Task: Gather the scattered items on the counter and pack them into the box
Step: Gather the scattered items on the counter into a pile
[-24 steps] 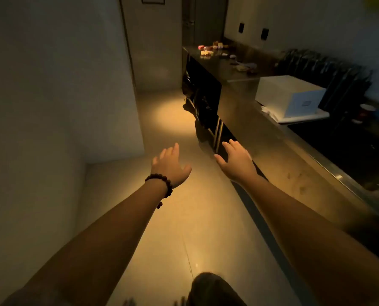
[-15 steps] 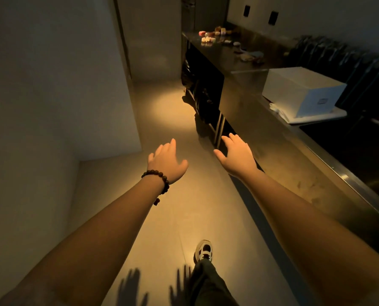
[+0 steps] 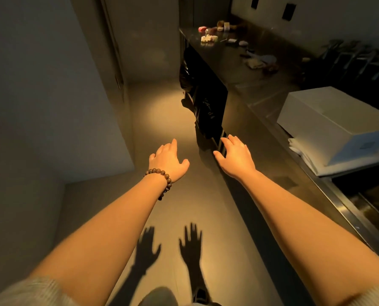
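Note:
A closed white box (image 3: 332, 122) stands on the dark counter (image 3: 250, 89) at the right, resting on a flat white sheet. Several small scattered items (image 3: 209, 38) lie at the counter's far end, pink, white and brown ones, with more dim items (image 3: 259, 60) nearer. My left hand (image 3: 167, 160), with a bead bracelet on the wrist, and my right hand (image 3: 236, 154) are stretched out in front of me over the floor, fingers apart and holding nothing. Both hands are well short of the box and the items.
A narrow aisle of bare floor (image 3: 162, 120) runs between a pale wall (image 3: 40, 96) on the left and the counter front on the right. Black bags (image 3: 202, 102) hang below the counter. Dark racks (image 3: 360, 60) stand behind the box.
The view has moved forward along the aisle; the box and the far items appear closer. Both hands stay outstretched and empty.

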Available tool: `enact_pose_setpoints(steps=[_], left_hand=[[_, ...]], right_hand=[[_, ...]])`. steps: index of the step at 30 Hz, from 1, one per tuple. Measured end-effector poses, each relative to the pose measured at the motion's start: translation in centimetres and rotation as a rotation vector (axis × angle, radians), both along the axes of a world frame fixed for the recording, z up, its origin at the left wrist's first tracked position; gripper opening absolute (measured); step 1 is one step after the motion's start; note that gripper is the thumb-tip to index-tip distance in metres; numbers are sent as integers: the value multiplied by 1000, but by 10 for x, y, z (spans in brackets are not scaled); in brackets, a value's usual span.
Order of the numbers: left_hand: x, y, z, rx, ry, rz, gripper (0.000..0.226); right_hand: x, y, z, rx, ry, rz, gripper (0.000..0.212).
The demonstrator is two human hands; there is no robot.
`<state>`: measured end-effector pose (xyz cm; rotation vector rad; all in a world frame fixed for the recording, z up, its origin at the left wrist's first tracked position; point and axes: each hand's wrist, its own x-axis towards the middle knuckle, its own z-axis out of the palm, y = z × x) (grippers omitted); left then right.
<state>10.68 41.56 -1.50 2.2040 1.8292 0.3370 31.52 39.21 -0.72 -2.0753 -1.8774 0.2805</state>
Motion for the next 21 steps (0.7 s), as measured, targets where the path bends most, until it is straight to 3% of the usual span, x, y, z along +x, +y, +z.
enact_pose_setpoints(steps=[8, 14, 21], left_hand=[[-9, 141, -22, -23, 19, -21, 75], [-40, 293, -41, -45, -2, -40, 78], [-85, 462, -21, -48, 3, -52, 77]], right_hand=[[-14, 140, -20, -58, -23, 32, 59], [-40, 283, -30, -93, -56, 3, 60], [-74, 428, -21, -95, -4, -95, 57]])
